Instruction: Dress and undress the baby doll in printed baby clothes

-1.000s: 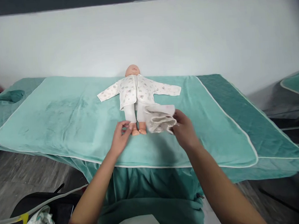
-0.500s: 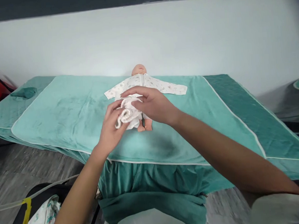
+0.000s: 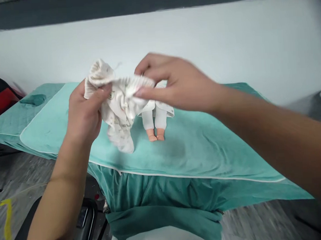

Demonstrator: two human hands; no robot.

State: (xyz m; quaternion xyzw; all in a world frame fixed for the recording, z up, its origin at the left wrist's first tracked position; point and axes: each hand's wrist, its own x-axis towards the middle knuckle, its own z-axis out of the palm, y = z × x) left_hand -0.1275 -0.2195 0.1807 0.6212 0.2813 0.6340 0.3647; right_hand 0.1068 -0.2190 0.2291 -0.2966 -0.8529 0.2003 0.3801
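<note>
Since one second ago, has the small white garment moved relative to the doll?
Yes. The garment went up and left: the left hand and right hand hold it raised, hiding the doll's upper body.

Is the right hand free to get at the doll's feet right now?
Probably not at once: the right hand and left hand both pinch the little garment. Nothing lies over the doll's feet, though.

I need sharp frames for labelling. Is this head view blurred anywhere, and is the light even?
Head view: the right hand and its forearm are smeared by motion, the left hand and the garment less so; the doll and the towel look sharp. Head view: light is soft and even, no glare, but the top right corner darkens.
</note>
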